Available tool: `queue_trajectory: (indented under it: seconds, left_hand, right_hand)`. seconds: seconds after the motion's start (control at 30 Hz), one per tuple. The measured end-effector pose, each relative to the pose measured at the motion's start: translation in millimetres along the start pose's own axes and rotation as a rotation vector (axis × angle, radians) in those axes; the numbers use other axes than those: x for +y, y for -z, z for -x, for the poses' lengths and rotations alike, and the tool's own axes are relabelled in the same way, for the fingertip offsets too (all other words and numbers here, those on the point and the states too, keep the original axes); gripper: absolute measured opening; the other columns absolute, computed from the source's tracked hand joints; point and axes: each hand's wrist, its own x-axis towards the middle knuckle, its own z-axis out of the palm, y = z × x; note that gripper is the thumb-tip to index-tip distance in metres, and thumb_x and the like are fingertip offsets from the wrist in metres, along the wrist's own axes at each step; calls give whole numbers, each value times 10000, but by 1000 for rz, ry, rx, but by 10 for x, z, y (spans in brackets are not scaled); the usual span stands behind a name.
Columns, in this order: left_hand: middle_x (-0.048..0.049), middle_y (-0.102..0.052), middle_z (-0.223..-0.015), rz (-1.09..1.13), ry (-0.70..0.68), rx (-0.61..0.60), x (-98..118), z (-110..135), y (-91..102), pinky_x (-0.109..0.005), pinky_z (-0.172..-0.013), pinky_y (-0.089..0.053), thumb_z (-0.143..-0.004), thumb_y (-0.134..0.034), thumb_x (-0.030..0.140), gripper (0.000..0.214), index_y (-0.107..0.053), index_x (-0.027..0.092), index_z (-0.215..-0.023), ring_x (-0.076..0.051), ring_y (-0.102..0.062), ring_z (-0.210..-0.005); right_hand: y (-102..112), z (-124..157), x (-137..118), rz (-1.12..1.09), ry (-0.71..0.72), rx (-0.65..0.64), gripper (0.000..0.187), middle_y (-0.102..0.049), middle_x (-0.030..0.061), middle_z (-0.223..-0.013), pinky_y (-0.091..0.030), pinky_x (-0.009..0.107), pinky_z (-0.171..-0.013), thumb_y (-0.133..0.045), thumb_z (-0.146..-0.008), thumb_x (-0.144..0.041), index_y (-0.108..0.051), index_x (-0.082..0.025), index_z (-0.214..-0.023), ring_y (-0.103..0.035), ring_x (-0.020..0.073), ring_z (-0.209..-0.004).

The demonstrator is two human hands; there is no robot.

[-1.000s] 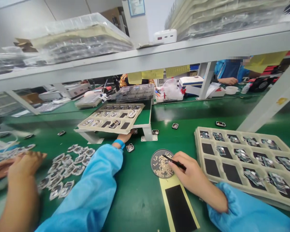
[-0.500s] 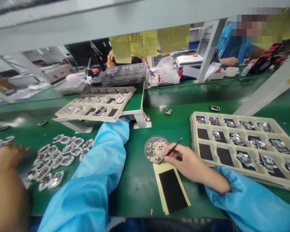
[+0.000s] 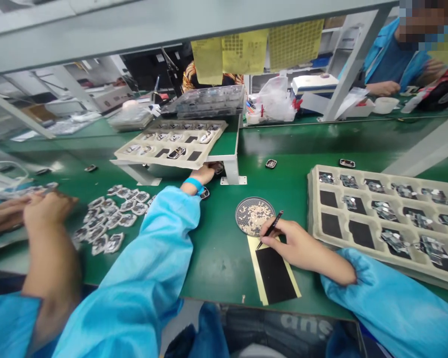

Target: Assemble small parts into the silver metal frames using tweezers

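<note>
Right hand (image 3: 298,246) pinches tweezers (image 3: 272,228), tip at the black pad (image 3: 275,276); left hand (image 3: 203,175) under the small stand (image 3: 228,144), grip unclear.

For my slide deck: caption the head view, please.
Right hand holds a slim black tool over a black-and-yellow strip beside a round mesh dish; left hand reaches under a green-topped stand.

Right of frame: beige compartment tray (image 3: 311,199), parts in some pockets.
Left centre: loose metal parts (image 3: 110,221) scattered on the green mat (image 3: 216,248).
Far left: a co-worker's hand (image 3: 48,209) beside them.
Top centre: yellow sheets (image 3: 246,49) hang above stacked clear trays (image 3: 205,101).
</note>
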Motion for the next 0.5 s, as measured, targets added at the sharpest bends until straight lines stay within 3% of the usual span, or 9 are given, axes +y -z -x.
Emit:
queue_trajectory:
  seconds: [0.1,0.17,0.23,0.3,0.4,0.5]
  left_hand:
    - [-104,-735,-847,75,45,-161,-48,381,141,-347,-752,-545,-901,-629,210,129,-719,119,-906,-237,-693,-834]
    - [-79,-745,-791,167,33,-299,24,660,153,-288,-641,-527,-908,-594,246,176,-726,129,-910,-199,-694,-717]
    - [-62,-751,-782,302,2,-438,159,902,76,-235,-534,-470,-890,-615,301,195,-720,143,-938,-170,-692,-656]
    - [-63,-740,-744,574,7,-570,302,1082,-73,-208,-476,-412,-857,-666,333,220,-679,132,-946,-165,-699,-628]
    - [-56,-734,-698,845,91,-602,417,1247,-321,-197,-478,-423,-805,-742,366,275,-618,134,-887,-153,-696,-584]
    - [-56,-744,-696,959,140,-581,397,1334,-454,-193,-478,-433,-776,-788,396,334,-586,144,-860,-140,-680,-559]
  right_hand:
    - [-6,-5,10,4,-3,1,47,-722,30,-878,-554,311,-776,-626,-916,-229,-655,-199,-937,-681,182,-805]
    - [-10,-7,18,12,2,-7,42,-714,24,-868,-548,303,-767,-627,-919,-231,-653,-202,-934,-677,177,-795]
    - [-14,-8,25,14,9,-9,42,-712,26,-878,-545,302,-768,-637,-917,-236,-649,-203,-940,-675,177,-796]
    - [-16,-5,25,18,7,-10,44,-714,28,-894,-542,302,-779,-653,-912,-238,-646,-206,-942,-677,178,-807]
    - [-19,3,12,49,-1,-13,41,-718,13,-876,-528,294,-777,-667,-905,-225,-643,-215,-937,-676,174,-807]
    - [-29,5,6,60,2,-2,38,-713,0,-851,-513,289,-772,-664,-904,-205,-637,-216,-928,-669,169,-799]
